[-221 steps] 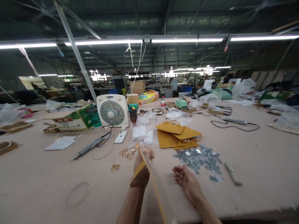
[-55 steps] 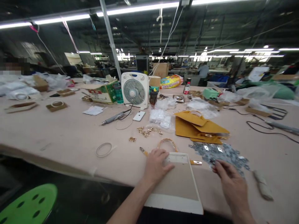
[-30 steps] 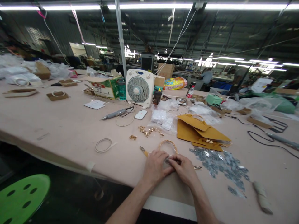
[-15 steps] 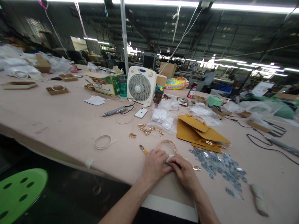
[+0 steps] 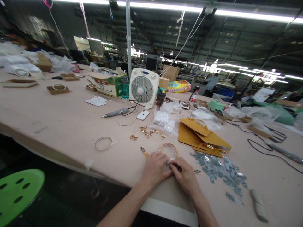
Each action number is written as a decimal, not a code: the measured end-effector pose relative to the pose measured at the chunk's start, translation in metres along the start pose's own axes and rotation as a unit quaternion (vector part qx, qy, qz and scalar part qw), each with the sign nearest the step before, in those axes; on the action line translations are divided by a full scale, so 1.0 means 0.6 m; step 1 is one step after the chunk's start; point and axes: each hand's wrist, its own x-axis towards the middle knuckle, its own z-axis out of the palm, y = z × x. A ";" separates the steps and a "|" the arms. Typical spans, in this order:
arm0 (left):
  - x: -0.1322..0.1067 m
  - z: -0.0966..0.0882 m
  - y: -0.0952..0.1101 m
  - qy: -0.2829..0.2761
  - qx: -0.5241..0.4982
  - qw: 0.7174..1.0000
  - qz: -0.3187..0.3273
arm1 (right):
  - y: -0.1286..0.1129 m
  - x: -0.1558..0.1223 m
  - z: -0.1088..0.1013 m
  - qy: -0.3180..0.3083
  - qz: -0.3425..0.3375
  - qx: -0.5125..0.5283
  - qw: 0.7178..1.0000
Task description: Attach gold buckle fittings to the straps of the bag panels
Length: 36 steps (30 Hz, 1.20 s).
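A bag panel with a braided handle (image 5: 169,145) lies at the near edge of the table, mostly hidden by my hands. My left hand (image 5: 155,167) presses on it with curled fingers, gripping its left side. Opposite, my right hand (image 5: 183,173) is closed in a pinch over the middle of the panel, where a small metal piece (image 5: 167,164) shows between the hands. A mustard strap with a gold metal end (image 5: 143,151) sticks out at the left, and another gold metal end (image 5: 197,171) shows at the right.
Beyond lie a mustard bag piece (image 5: 201,135), gold hardware (image 5: 151,132) and a pile of grey metal plates (image 5: 222,171). A fan (image 5: 143,88), a phone (image 5: 143,114), an electric screwdriver (image 5: 115,113) and a tape roll (image 5: 103,143) are farther off. A green stool (image 5: 26,192) stands left.
The view has shifted slightly. Both hands stay on the bag panel, with the right fingers moved a little over the small metal piece.
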 end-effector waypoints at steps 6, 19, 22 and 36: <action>-0.002 0.000 0.000 0.010 0.006 1.000 0.009 | -0.003 0.016 0.003 -0.003 0.062 -0.041 0.997; 0.005 0.015 -0.030 -0.008 0.074 0.995 0.066 | -0.020 -0.011 0.022 0.134 0.055 0.008 0.989; 0.010 0.033 -0.059 -0.013 0.083 0.992 0.097 | -0.015 -0.032 0.010 0.188 -0.004 0.063 0.980; 0.016 0.039 -0.064 -0.078 0.109 0.990 0.046 | 0.172 -0.230 -0.209 0.497 0.192 -0.029 0.846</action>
